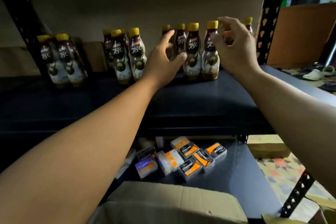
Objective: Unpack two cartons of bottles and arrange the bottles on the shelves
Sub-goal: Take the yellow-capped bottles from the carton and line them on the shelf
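Head view: yellow-capped bottles (pixel 192 51) stand upright in clusters along the far side of the dark shelf (pixel 200 100). Left hand (pixel 163 63), fingers spread wide, reaches into the right cluster. Right hand (pixel 236 47) hovers beside it, fingers loosely curled, holding nothing. A carton (pixel 163 203) lies near.

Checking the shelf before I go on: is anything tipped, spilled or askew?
No spill; the bottles all stand upright on the shelf, in uneven clusters. Only the small boxes on the lower shelf lie jumbled at odd angles.
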`<action>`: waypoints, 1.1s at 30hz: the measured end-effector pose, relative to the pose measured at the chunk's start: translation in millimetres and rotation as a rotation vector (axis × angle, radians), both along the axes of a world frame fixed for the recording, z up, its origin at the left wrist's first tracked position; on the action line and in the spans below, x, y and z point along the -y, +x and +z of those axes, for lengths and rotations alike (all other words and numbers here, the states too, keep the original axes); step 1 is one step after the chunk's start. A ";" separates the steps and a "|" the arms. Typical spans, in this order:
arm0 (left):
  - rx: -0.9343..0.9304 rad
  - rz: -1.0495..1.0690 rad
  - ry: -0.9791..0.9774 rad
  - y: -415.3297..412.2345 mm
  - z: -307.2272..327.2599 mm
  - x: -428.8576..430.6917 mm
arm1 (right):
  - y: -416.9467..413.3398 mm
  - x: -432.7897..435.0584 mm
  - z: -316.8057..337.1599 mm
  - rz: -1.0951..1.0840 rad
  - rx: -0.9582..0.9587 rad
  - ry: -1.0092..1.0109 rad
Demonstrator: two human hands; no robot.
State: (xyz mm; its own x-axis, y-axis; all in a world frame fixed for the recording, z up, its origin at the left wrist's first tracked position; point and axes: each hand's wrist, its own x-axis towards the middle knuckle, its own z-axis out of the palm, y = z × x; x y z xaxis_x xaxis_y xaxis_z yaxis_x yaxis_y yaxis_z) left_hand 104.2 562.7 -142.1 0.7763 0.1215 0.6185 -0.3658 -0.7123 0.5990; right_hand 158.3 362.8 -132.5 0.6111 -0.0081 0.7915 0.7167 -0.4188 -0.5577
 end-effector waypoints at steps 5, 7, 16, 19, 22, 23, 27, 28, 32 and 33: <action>0.038 0.002 0.004 -39.9 -15.2 -10.9 | -43.8 -9.9 -19.3 0.073 0.000 -0.074; 0.069 0.018 0.028 -53.6 -22.2 -16.6 | -55.2 -15.2 -28.0 0.102 -0.006 -0.096; 0.140 0.040 -0.029 -84.4 -33.3 -19.4 | -74.1 -38.0 -41.1 0.064 -0.062 -0.166; 0.254 0.096 0.158 -86.3 -41.6 -25.1 | -81.7 -36.2 -43.2 0.048 -0.086 -0.218; 0.219 -0.157 0.141 -106.8 -60.8 -26.7 | -101.7 -34.2 -65.6 -0.095 -0.080 -0.287; 0.280 -0.086 0.288 -113.0 -73.3 -28.8 | -106.7 -31.8 -77.7 -0.133 -0.053 -0.209; 0.392 -0.145 0.042 -147.9 -96.3 -17.8 | -148.7 -33.9 -109.5 -0.255 0.020 -0.033; 0.425 -0.131 0.019 -151.6 -108.8 -18.2 | -163.4 -35.4 -118.6 -0.233 0.071 -0.032; 0.019 -0.261 0.029 -179.6 -177.6 -28.5 | -215.6 -34.7 -178.3 0.056 -0.047 -0.198; -0.107 -0.254 0.071 -183.3 -198.7 -31.6 | -218.9 -31.5 -196.0 0.100 -0.165 -0.271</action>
